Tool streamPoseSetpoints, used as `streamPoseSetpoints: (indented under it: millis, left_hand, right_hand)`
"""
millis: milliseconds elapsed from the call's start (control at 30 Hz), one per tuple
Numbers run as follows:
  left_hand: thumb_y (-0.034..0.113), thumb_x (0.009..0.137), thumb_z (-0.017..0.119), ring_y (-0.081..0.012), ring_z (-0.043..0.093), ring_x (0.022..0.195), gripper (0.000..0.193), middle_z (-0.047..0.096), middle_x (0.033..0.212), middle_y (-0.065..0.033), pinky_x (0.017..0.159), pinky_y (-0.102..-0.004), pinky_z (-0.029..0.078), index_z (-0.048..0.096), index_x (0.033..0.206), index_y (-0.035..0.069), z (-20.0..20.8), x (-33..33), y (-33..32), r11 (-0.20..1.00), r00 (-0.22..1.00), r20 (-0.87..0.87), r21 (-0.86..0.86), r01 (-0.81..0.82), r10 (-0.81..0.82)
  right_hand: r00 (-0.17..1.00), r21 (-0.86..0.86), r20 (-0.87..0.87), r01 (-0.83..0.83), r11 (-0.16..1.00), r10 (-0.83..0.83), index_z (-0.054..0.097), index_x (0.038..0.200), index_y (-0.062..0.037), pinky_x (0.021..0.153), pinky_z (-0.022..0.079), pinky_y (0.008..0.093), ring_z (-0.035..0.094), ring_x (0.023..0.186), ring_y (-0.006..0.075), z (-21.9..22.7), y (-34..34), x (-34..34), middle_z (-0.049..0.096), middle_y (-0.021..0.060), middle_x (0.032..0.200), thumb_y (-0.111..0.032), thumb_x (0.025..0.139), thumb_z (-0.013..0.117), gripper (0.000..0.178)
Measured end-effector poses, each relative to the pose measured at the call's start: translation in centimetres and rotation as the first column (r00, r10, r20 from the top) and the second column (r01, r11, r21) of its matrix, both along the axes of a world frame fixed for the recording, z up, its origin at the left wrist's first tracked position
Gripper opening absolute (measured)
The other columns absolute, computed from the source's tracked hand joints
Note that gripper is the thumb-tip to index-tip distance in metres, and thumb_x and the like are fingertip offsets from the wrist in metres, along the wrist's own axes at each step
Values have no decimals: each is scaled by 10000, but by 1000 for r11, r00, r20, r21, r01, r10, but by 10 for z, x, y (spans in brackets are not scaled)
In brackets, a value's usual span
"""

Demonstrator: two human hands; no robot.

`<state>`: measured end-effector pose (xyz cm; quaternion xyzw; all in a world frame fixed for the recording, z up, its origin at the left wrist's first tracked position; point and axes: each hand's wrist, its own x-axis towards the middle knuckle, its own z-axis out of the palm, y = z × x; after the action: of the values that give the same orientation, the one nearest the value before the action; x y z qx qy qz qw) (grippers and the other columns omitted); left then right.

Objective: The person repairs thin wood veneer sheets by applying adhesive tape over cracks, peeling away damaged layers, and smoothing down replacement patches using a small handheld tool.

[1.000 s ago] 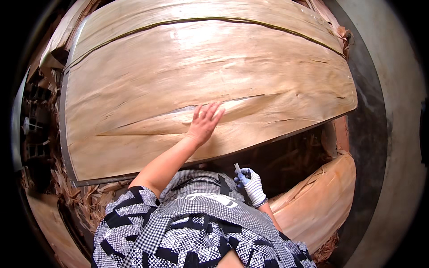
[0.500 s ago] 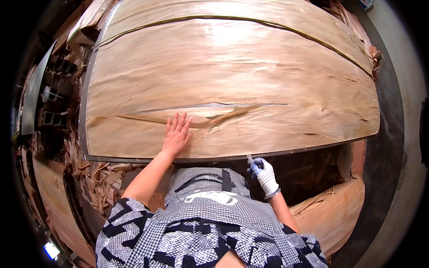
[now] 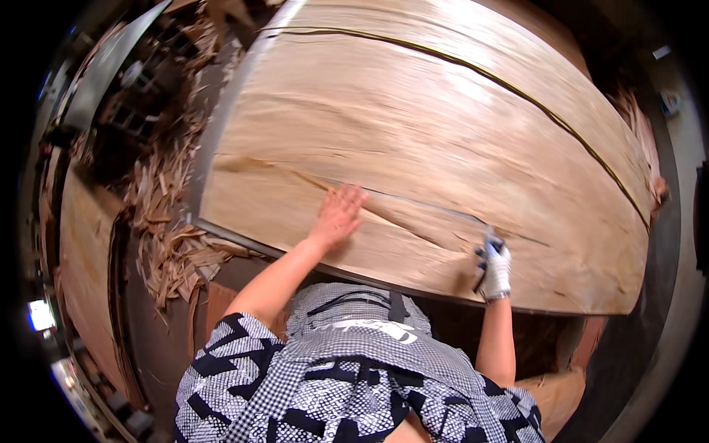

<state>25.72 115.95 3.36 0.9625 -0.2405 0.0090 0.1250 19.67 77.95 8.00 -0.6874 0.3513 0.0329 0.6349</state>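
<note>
A broad tan wood veneer sheet [image 3: 369,125] lies before me on a table-like stack with a dark edge. A long narrow split [image 3: 428,204] runs across its near part, with raised, wrinkled veneer along it. My bare left hand [image 3: 340,218] rests flat on the sheet just below the split, fingers stretched out. In a white glove with dark fingertips, my right hand [image 3: 497,269] grips a utility knife [image 3: 490,234] with a bluish handle. The knife's tip is at the right part of the split; motion blur hides whether it touches the veneer.
Torn veneer strips [image 3: 166,258] litter the floor to the left. Beyond them stand hollow blocks [image 3: 133,118] and a veneer stack [image 3: 88,251]. A dark curved line [image 3: 473,68] crosses the far part of the sheet. A grey wall is at the right.
My right hand has moved from beyond the sheet's near edge up over the sheet, bringing the knife to the split. The view has turned, and the split looks narrower.
</note>
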Motion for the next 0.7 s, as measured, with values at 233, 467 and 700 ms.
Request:
streamPoseSetpoints:
  millis: [233,467,700]
  left_hand:
    - [376,859,489,-296,145,1350,645,174,1464,-107,1094,-452,119,249,1388,95,0,74,213,897,911,-6,177,-405,413]
    - [374,852,496,-269,133,1357,700,154,1471,-92,1096,-423,126,193,1402,65,-5,71,292,942,943,-58,90,-323,329]
    - [412,844,489,-230,160,1353,685,209,1457,-76,1100,-393,122,245,1386,72,5,61,298,937,940,33,80,-341,340]
  right_hand:
    - [987,97,-115,-106,990,117,519,988,-74,388,404,212,598,578,138,11,156,-13,632,87,815,-213,875,570,186]
    - [812,172,-112,-553,816,573,509,1022,-40,425,401,208,598,571,124,21,322,57,646,88,842,-137,878,539,176]
    - [730,169,-186,-635,754,657,539,908,-55,392,383,227,588,524,109,22,431,129,645,59,736,-151,869,548,104]
